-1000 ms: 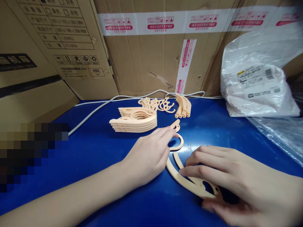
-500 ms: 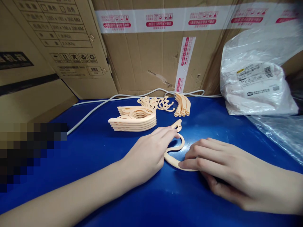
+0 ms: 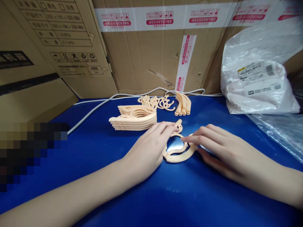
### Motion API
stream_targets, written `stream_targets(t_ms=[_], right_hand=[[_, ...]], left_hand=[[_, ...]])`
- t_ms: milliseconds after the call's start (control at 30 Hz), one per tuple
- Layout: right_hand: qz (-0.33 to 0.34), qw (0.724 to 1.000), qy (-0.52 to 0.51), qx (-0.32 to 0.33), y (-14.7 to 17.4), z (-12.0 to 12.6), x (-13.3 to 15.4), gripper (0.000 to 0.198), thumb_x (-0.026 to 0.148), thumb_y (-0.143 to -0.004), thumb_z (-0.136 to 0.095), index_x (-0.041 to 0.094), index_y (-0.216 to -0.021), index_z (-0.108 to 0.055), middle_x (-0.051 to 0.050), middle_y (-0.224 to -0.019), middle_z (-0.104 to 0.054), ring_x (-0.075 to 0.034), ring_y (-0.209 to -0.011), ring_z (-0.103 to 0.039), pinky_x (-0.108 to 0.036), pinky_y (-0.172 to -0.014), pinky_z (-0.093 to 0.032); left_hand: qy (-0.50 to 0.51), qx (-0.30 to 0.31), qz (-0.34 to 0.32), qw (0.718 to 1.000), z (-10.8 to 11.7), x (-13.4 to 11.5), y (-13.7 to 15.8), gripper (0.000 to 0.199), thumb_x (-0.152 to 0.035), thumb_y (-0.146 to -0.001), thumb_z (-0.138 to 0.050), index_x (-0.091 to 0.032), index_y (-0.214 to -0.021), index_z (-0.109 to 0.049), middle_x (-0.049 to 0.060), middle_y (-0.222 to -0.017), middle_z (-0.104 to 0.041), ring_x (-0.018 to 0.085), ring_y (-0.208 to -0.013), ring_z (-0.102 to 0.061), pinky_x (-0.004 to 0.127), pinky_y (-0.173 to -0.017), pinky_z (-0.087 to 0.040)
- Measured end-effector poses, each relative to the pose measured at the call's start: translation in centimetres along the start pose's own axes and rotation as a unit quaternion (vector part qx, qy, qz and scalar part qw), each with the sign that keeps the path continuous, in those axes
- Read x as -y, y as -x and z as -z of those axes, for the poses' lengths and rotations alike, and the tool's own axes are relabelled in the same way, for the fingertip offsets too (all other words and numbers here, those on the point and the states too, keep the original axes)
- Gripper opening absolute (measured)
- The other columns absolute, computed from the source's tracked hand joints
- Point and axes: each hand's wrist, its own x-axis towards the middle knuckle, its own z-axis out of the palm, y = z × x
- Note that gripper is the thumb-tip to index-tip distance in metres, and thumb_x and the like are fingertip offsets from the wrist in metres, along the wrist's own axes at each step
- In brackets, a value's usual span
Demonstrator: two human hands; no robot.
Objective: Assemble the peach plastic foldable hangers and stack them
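A beige plastic folding clothes hanger (image 3: 181, 157) lies on the blue tabletop (image 3: 165, 201), its curved arm bent round beside the inner loop. My left hand (image 3: 149, 146) is closed over the hanger's left side, fingertips near its small upper end; the palm hides part of it. My right hand (image 3: 220, 149) has its fingers on the free end of the curved arm, with the thumb below. Just beyond my left hand sits a neat stack of folded beige hangers (image 3: 133, 123).
Behind the stack lie a pile of loose beige hooks (image 3: 156, 102) and a bundle of curved hanger arms (image 3: 183, 104). A white cable (image 3: 94, 108) runs along the back. Cardboard boxes (image 3: 146, 60) stand behind and at left; a white plastic bag (image 3: 258, 82) is at back right.
The curved arm's free end has swung up and inward, closer to the inner loop. My right hand has moved away from me with it; my left hand stays nearly in place.
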Motion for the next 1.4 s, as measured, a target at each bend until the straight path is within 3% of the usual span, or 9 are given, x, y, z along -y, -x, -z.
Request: stream_targets(t_ms=[200, 433, 567, 700, 933, 1067, 1167, 1267, 1400], right_hand=[[-0.068, 0.998, 0.003, 0.013, 0.2, -0.2, -0.4, 0.032, 0.019, -0.094, -0.044, 0.017, -0.124, -0.055, -0.007, -0.095, -0.070, -0.019, -0.081, -0.065, -0.033, -0.070, -0.048], [-0.052, 0.997, 0.047, 0.009, 0.0, 0.3, -0.3, 0.031, 0.024, -0.099, -0.035, 0.014, -0.112, -0.061, -0.010, -0.091, -0.069, -0.021, -0.076, -0.064, -0.034, -0.067, -0.048], [-0.046, 0.991, 0.123, -0.002, 0.3, 0.2, -0.6, 0.043, 0.039, -0.101, -0.035, 0.008, -0.121, -0.058, -0.013, -0.095, -0.069, -0.023, -0.080, -0.064, -0.037, -0.071, -0.047], [-0.045, 0.987, 0.157, 0.009, 0.6, 0.0, -0.5, 0.053, 0.048, -0.099, -0.036, 0.009, -0.127, -0.057, -0.012, -0.093, -0.067, -0.024, -0.080, -0.063, -0.038, -0.072, -0.045], [-0.030, 0.990, 0.140, 0.001, 0.5, 0.2, -0.1, 0.074, 0.067, -0.089, -0.044, 0.007, -0.132, -0.053, -0.014, -0.097, -0.067, -0.025, -0.082, -0.062, -0.039, -0.072, -0.046], [-0.037, 0.994, 0.092, 0.042, 0.5, 0.4, 0.0, 0.063, 0.047, -0.090, -0.052, 0.009, -0.140, -0.045, -0.015, -0.111, -0.066, -0.026, -0.096, -0.063, -0.041, -0.080, -0.050], [-0.023, 0.995, 0.053, 0.083, 0.6, 0.8, -0.2, 0.065, 0.028, -0.085, -0.051, 0.009, -0.146, -0.035, -0.017, -0.130, -0.059, -0.027, -0.116, -0.058, -0.044, -0.091, -0.051], [-0.014, 0.995, 0.043, 0.092, 0.8, 1.1, -0.6, 0.067, 0.019, -0.084, -0.046, 0.011, -0.148, -0.029, -0.017, -0.140, -0.053, -0.028, -0.129, -0.050, -0.049, -0.099, -0.048], [-0.007, 0.996, 0.027, 0.079, 0.9, 1.2, -1.1, 0.069, 0.008, -0.079, -0.043, 0.015, -0.146, -0.031, -0.015, -0.141, -0.053, -0.027, -0.130, -0.050, -0.048, -0.100, -0.048]], left_hand=[[0.003, -0.004, 0.016, 1.000, 0.0, -0.1, 0.0, 0.041, -0.004, -0.092, -0.036, -0.017, -0.130, -0.046, 0.008, -0.133, -0.054, 0.021, -0.124, -0.049, 0.041, -0.108, -0.042], [-0.019, -0.006, -0.008, 1.000, 0.1, -0.3, 0.0, 0.035, -0.011, -0.095, -0.038, -0.011, -0.130, -0.046, 0.012, -0.134, -0.054, 0.023, -0.125, -0.048, 0.042, -0.110, -0.040], [-0.022, 0.006, -0.016, 1.000, 0.2, -0.6, 0.3, 0.042, -0.020, -0.093, -0.048, -0.013, -0.134, -0.044, 0.012, -0.143, -0.047, 0.023, -0.135, -0.040, 0.042, -0.115, -0.035], [-0.015, 0.011, -0.014, 1.000, 0.2, -0.8, 0.5, 0.045, -0.033, -0.092, -0.055, -0.014, -0.132, -0.046, 0.012, -0.139, -0.052, 0.023, -0.133, -0.044, 0.041, -0.113, -0.038], [-0.062, 0.002, -0.043, 0.997, 0.0, -0.7, 0.6, 0.039, -0.013, -0.094, -0.039, -0.013, -0.133, -0.044, 0.012, -0.136, -0.057, 0.024, -0.128, -0.051, 0.043, -0.107, -0.044], [-0.061, -0.007, -0.053, 0.997, 0.1, -0.9, 0.5, 0.040, -0.009, -0.094, -0.038, -0.014, -0.133, -0.043, 0.010, -0.131, -0.059, 0.022, -0.121, -0.054, 0.039, -0.103, -0.046], [-0.049, -0.013, -0.054, 0.997, 0.1, -1.0, 0.5, 0.038, -0.008, -0.094, -0.040, -0.016, -0.130, -0.046, 0.007, -0.131, -0.058, 0.021, -0.119, -0.053, 0.038, -0.104, -0.045], [-0.059, -0.029, -0.037, 0.997, 0.1, -1.0, 0.6, 0.038, -0.013, -0.094, -0.045, -0.014, -0.131, -0.046, 0.010, -0.137, -0.054, 0.023, -0.128, -0.048, 0.042, -0.109, -0.040], [-0.051, 0.002, 0.017, 0.999, 0.1, -0.7, 0.7, 0.049, -0.029, -0.096, -0.047, -0.012, -0.141, -0.038, 0.014, -0.149, -0.044, 0.026, -0.140, -0.036, 0.047, -0.115, -0.034]])
